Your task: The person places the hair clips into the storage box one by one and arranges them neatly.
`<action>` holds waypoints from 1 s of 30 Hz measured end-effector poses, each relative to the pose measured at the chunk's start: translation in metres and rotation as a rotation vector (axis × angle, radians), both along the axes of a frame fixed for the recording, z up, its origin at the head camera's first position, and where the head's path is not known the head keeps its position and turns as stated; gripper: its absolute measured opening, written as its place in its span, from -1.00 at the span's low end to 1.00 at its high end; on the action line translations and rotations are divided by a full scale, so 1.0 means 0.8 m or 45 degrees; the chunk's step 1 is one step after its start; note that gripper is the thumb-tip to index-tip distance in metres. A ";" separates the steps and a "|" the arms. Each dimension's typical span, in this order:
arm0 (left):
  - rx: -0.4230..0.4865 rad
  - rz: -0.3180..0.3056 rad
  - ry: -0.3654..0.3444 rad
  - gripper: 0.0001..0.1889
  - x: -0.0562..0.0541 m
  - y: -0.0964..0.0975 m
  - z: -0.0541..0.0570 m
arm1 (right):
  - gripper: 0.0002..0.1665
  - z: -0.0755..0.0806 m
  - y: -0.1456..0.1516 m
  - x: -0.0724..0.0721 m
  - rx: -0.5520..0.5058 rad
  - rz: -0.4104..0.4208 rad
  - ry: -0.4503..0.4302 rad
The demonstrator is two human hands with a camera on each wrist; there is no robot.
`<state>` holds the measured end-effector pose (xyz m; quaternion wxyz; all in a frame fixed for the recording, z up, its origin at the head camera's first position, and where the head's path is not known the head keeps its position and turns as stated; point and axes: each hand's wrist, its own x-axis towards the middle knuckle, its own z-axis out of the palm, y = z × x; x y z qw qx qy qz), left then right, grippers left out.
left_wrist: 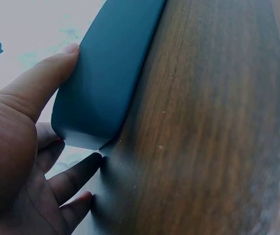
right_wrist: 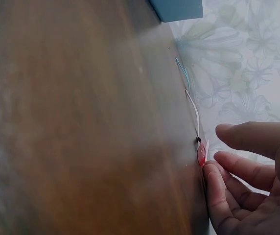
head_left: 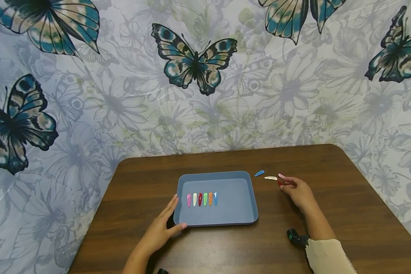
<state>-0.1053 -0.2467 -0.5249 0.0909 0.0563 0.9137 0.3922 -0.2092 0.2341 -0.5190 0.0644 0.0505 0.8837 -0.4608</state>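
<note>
A blue-grey tray [head_left: 226, 217] lies on the table, with a row of several snap hair clips in its left part, among them a pink clip [head_left: 189, 200], a green clip [head_left: 205, 199] and an orange clip [head_left: 210, 198]. At the tray's front-left corner rests my left hand [head_left: 159, 232], thumb along the front side and fingers by the left side. My right hand [head_left: 297, 192] is beside a red clip [right_wrist: 202, 154] and a pale pink clip [head_left: 281, 176] on the table. Its fingertips touch or nearly touch the red clip, while the thumb stands apart.
Right of the tray, a white clip [head_left: 270, 178] and a blue clip [head_left: 259, 173] lie on the brown wooden table [head_left: 222, 251]. Behind the table's far edge hangs a butterfly-patterned cloth [head_left: 209, 114]. A black device [head_left: 297, 238] sits at the right wrist.
</note>
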 end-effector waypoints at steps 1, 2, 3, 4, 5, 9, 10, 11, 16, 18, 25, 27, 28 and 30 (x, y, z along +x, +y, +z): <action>0.000 0.000 -0.001 0.01 0.000 0.000 0.000 | -0.39 -0.001 0.001 0.000 0.017 0.007 0.004; 0.002 0.000 0.001 0.00 0.001 0.000 0.000 | -0.40 -0.001 0.002 0.000 0.032 0.010 0.011; 0.003 0.000 0.004 0.00 0.001 0.000 0.000 | -0.41 -0.002 0.002 -0.001 0.045 0.014 0.018; 0.002 -0.001 0.008 0.00 0.001 0.000 0.000 | -0.42 -0.003 0.003 -0.001 0.055 0.014 0.025; 0.002 -0.003 0.011 0.00 0.001 0.000 0.000 | -0.43 -0.004 0.004 -0.001 0.063 0.016 0.032; 0.002 -0.009 0.019 0.01 0.001 0.000 -0.001 | -0.47 -0.008 0.007 -0.003 0.082 0.011 0.051; 0.002 -0.010 0.020 0.01 0.001 0.000 -0.001 | -0.48 -0.009 0.008 -0.003 0.083 0.011 0.053; 0.003 -0.011 0.020 0.01 0.001 0.000 -0.001 | -0.48 -0.010 0.009 -0.004 0.085 0.013 0.055; 0.008 -0.011 0.021 0.02 0.001 0.000 0.000 | -0.54 -0.013 0.010 -0.006 0.114 0.012 0.070; 0.008 -0.011 0.021 0.02 0.001 0.000 0.001 | -0.57 -0.014 0.010 -0.007 0.135 0.010 0.085; 0.006 -0.007 0.025 0.01 0.001 0.000 0.001 | -0.60 -0.016 0.007 -0.007 0.181 -0.002 0.121; 0.005 -0.006 0.023 0.02 0.001 -0.001 0.001 | -0.60 -0.016 0.007 -0.007 0.185 -0.004 0.123; 0.003 -0.006 0.022 0.02 0.001 -0.001 0.001 | -0.60 -0.016 0.006 -0.007 0.182 -0.005 0.121; 0.002 -0.008 0.019 0.02 0.001 -0.001 0.000 | -0.62 -0.016 0.006 -0.007 0.179 -0.007 0.120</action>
